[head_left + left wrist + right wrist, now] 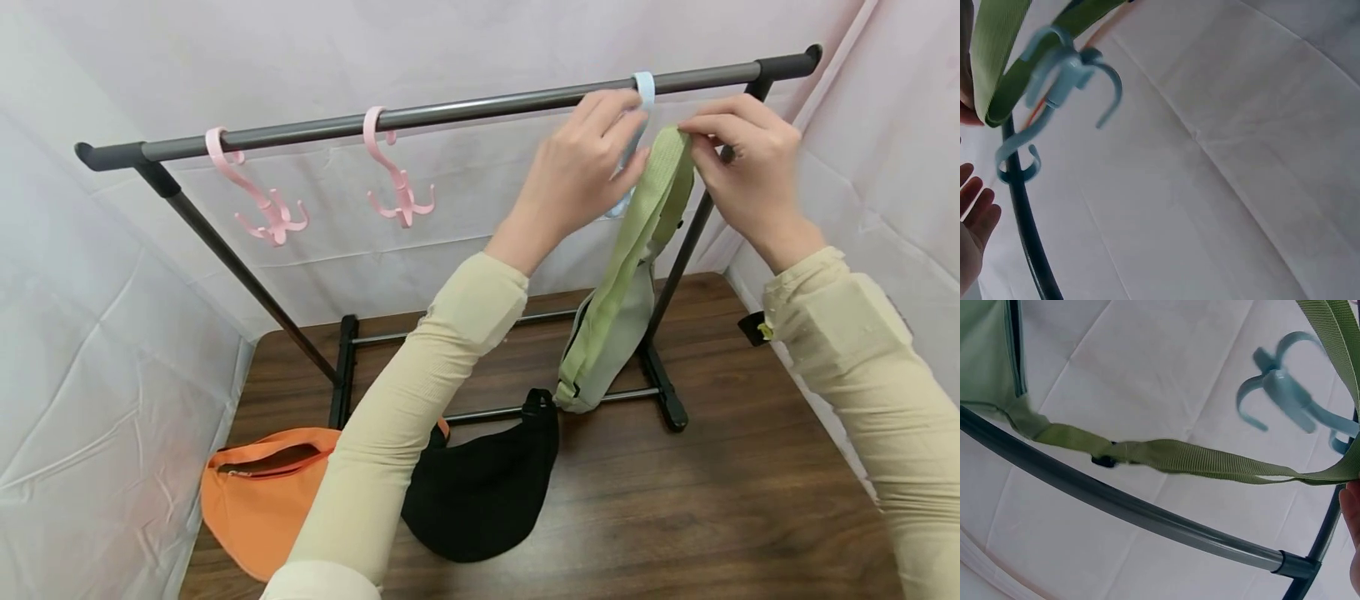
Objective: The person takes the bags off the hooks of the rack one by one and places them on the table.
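Observation:
My right hand (750, 167) pinches the light green strap (630, 242) of a bag at its top fold. The pale green bag body (632, 325) hangs below it, beside the rack's right post. Left of the strap, my left hand (581, 162) is raised just under the rail, by a light blue multi-prong hook (644, 87). In the left wrist view the fingers (980, 209) of this hand are loosely extended, apart from the blue hook (1063, 81). The hook hangs on the rail, and the strap (1210, 461) passes beside its prongs.
Two pink hooks (258, 196) hang on the left part of the dark metal rail (465, 107). An orange bag (262, 500) and a black bag (487, 492) lie on the wooden table (675, 517) in front of the rack. White cloth surrounds the rack.

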### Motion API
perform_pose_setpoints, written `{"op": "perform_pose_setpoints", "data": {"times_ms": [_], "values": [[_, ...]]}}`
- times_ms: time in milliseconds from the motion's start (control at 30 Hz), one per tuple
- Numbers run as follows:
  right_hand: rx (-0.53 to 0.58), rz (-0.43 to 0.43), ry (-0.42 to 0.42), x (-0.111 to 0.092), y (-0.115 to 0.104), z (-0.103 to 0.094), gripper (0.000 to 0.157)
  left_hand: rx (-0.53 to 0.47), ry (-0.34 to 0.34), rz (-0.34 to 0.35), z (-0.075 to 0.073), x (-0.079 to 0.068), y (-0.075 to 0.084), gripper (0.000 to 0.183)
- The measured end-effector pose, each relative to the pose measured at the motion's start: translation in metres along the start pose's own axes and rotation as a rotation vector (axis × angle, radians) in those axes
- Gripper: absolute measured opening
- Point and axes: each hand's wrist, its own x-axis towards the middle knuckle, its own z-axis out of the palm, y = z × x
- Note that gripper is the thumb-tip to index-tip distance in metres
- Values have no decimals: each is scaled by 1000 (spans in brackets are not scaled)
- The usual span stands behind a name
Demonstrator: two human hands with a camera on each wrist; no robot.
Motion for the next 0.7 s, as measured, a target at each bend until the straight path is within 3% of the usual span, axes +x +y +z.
{"op": "perform_pose_setpoints", "data": {"times_ms": [233, 333, 533, 700], "values": [[-14, 16, 22, 2, -10, -7, 17, -210, 113, -14, 6, -48, 9, 24], [-18, -2, 27, 4, -13, -9, 18, -259, 123, -23, 12, -70, 11, 25], [-16, -25, 6, 6, -15, -10, 18, -395, 70, -152, 27, -111, 12, 31], [-22, -14, 12, 7, -15, -10, 18, -562, -49, -316, 39, -148, 24, 39]]}}
